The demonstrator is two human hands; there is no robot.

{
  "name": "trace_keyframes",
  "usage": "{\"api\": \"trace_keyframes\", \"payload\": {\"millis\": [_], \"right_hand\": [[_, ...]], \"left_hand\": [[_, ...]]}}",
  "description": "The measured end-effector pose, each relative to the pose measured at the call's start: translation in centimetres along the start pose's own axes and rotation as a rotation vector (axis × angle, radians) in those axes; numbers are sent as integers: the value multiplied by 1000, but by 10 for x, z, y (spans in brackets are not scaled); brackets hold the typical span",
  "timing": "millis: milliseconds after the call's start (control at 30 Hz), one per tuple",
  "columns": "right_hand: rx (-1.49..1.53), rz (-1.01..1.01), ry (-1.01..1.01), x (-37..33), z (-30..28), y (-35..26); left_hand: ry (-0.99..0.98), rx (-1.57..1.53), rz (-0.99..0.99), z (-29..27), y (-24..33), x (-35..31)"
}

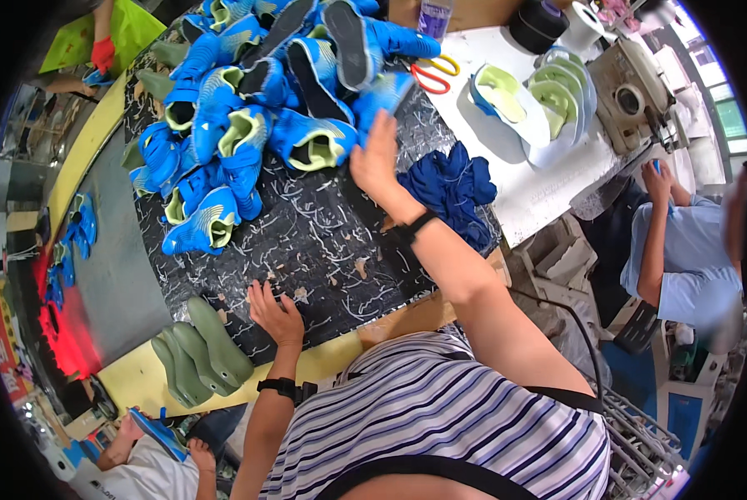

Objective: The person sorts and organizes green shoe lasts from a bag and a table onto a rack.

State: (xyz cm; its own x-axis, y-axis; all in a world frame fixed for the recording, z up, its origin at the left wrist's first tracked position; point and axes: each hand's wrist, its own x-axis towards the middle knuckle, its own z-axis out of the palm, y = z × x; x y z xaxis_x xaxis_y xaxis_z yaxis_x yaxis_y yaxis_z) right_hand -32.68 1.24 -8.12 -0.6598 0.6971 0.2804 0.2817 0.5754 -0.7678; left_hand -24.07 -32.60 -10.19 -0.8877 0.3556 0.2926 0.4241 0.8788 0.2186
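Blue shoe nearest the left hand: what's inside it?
At the opening of the blue shoe, pale green lining shows; the inside toward the toe is covered, not visible.

The black, thread-littered tabletop (327, 246) carries blue shoes (242, 154) beyond the left grip (277, 315), green lasts (217, 346) left of it, 1 navy cloth (448, 187) beside the right grip (377, 160).

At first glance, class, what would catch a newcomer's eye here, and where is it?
A heap of blue shoes fills the upper middle of the black worktable, the right hand at its right edge. Below that hand lies crumpled navy cloth. Olive-green shoe lasts stand out at the table's near left corner.
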Motion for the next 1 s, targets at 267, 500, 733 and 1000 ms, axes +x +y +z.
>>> {"api": "trace_keyframes", "payload": {"millis": [267, 500, 733, 1000], "right_hand": [[-193, -267, -128, -3, -138, -9], [-437, -271, -292, -96, -202, 60], [-395, -199, -153, -167, -213, 73], [-445, 251, 101, -382, -312, 31]], "left_hand": [[-103, 36, 12, -9, 2, 0], [-199, -518, 589, -4, 194, 82], [-217, -211, 975, 73, 289, 118], [-165, 0, 988, 104, 268, 109]]}}
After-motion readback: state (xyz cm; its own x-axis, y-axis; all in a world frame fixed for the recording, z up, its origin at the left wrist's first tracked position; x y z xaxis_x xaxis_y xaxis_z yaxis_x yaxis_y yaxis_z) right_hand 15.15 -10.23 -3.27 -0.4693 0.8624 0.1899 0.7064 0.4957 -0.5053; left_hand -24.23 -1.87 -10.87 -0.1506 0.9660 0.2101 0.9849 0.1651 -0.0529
